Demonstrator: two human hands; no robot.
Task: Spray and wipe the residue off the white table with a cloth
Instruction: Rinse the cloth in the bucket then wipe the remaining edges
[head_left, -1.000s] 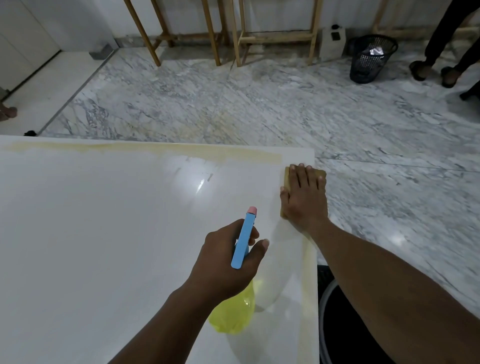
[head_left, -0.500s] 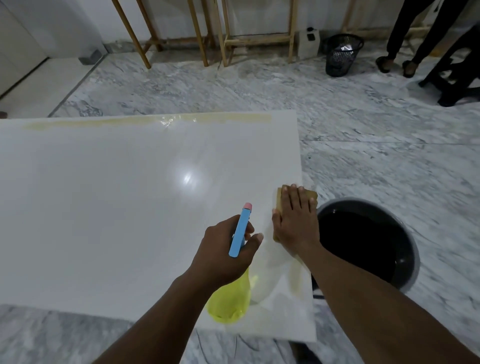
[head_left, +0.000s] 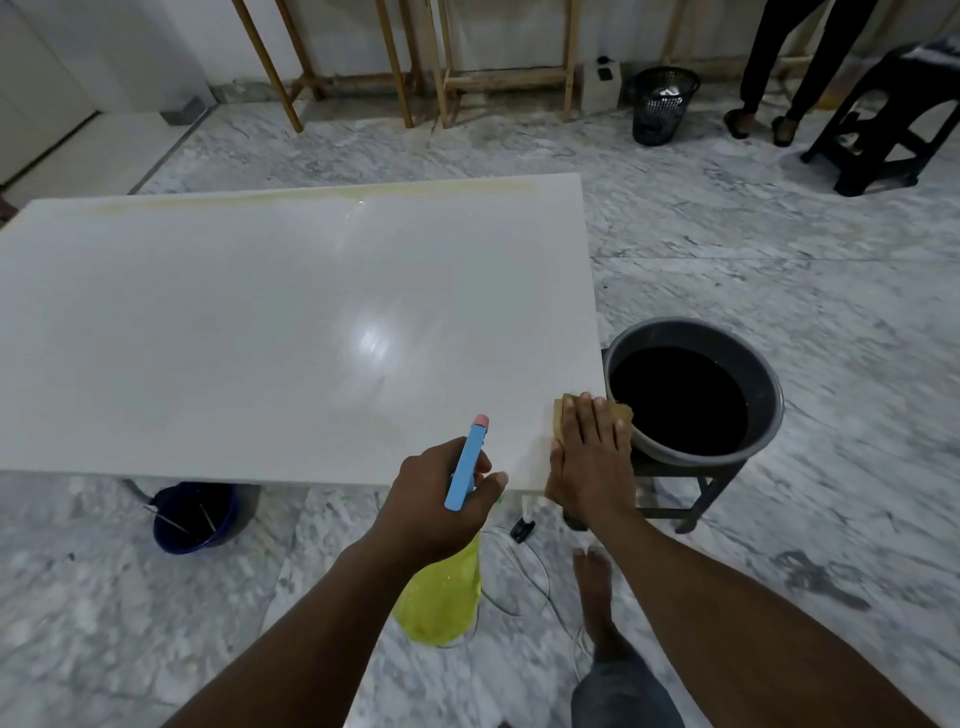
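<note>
Grey marble floor (head_left: 779, 249), wooden frames (head_left: 415, 67) along white wall (head_left: 130, 41)

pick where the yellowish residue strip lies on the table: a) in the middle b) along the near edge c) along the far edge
c: the residue strip runs along the far edge of the white table, far from the cloth under the right hand.

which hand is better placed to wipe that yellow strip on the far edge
Right. The right hand lies flat on the cloth at the table's near right corner; the left hand grips the spray bottle and cannot wipe.
</note>
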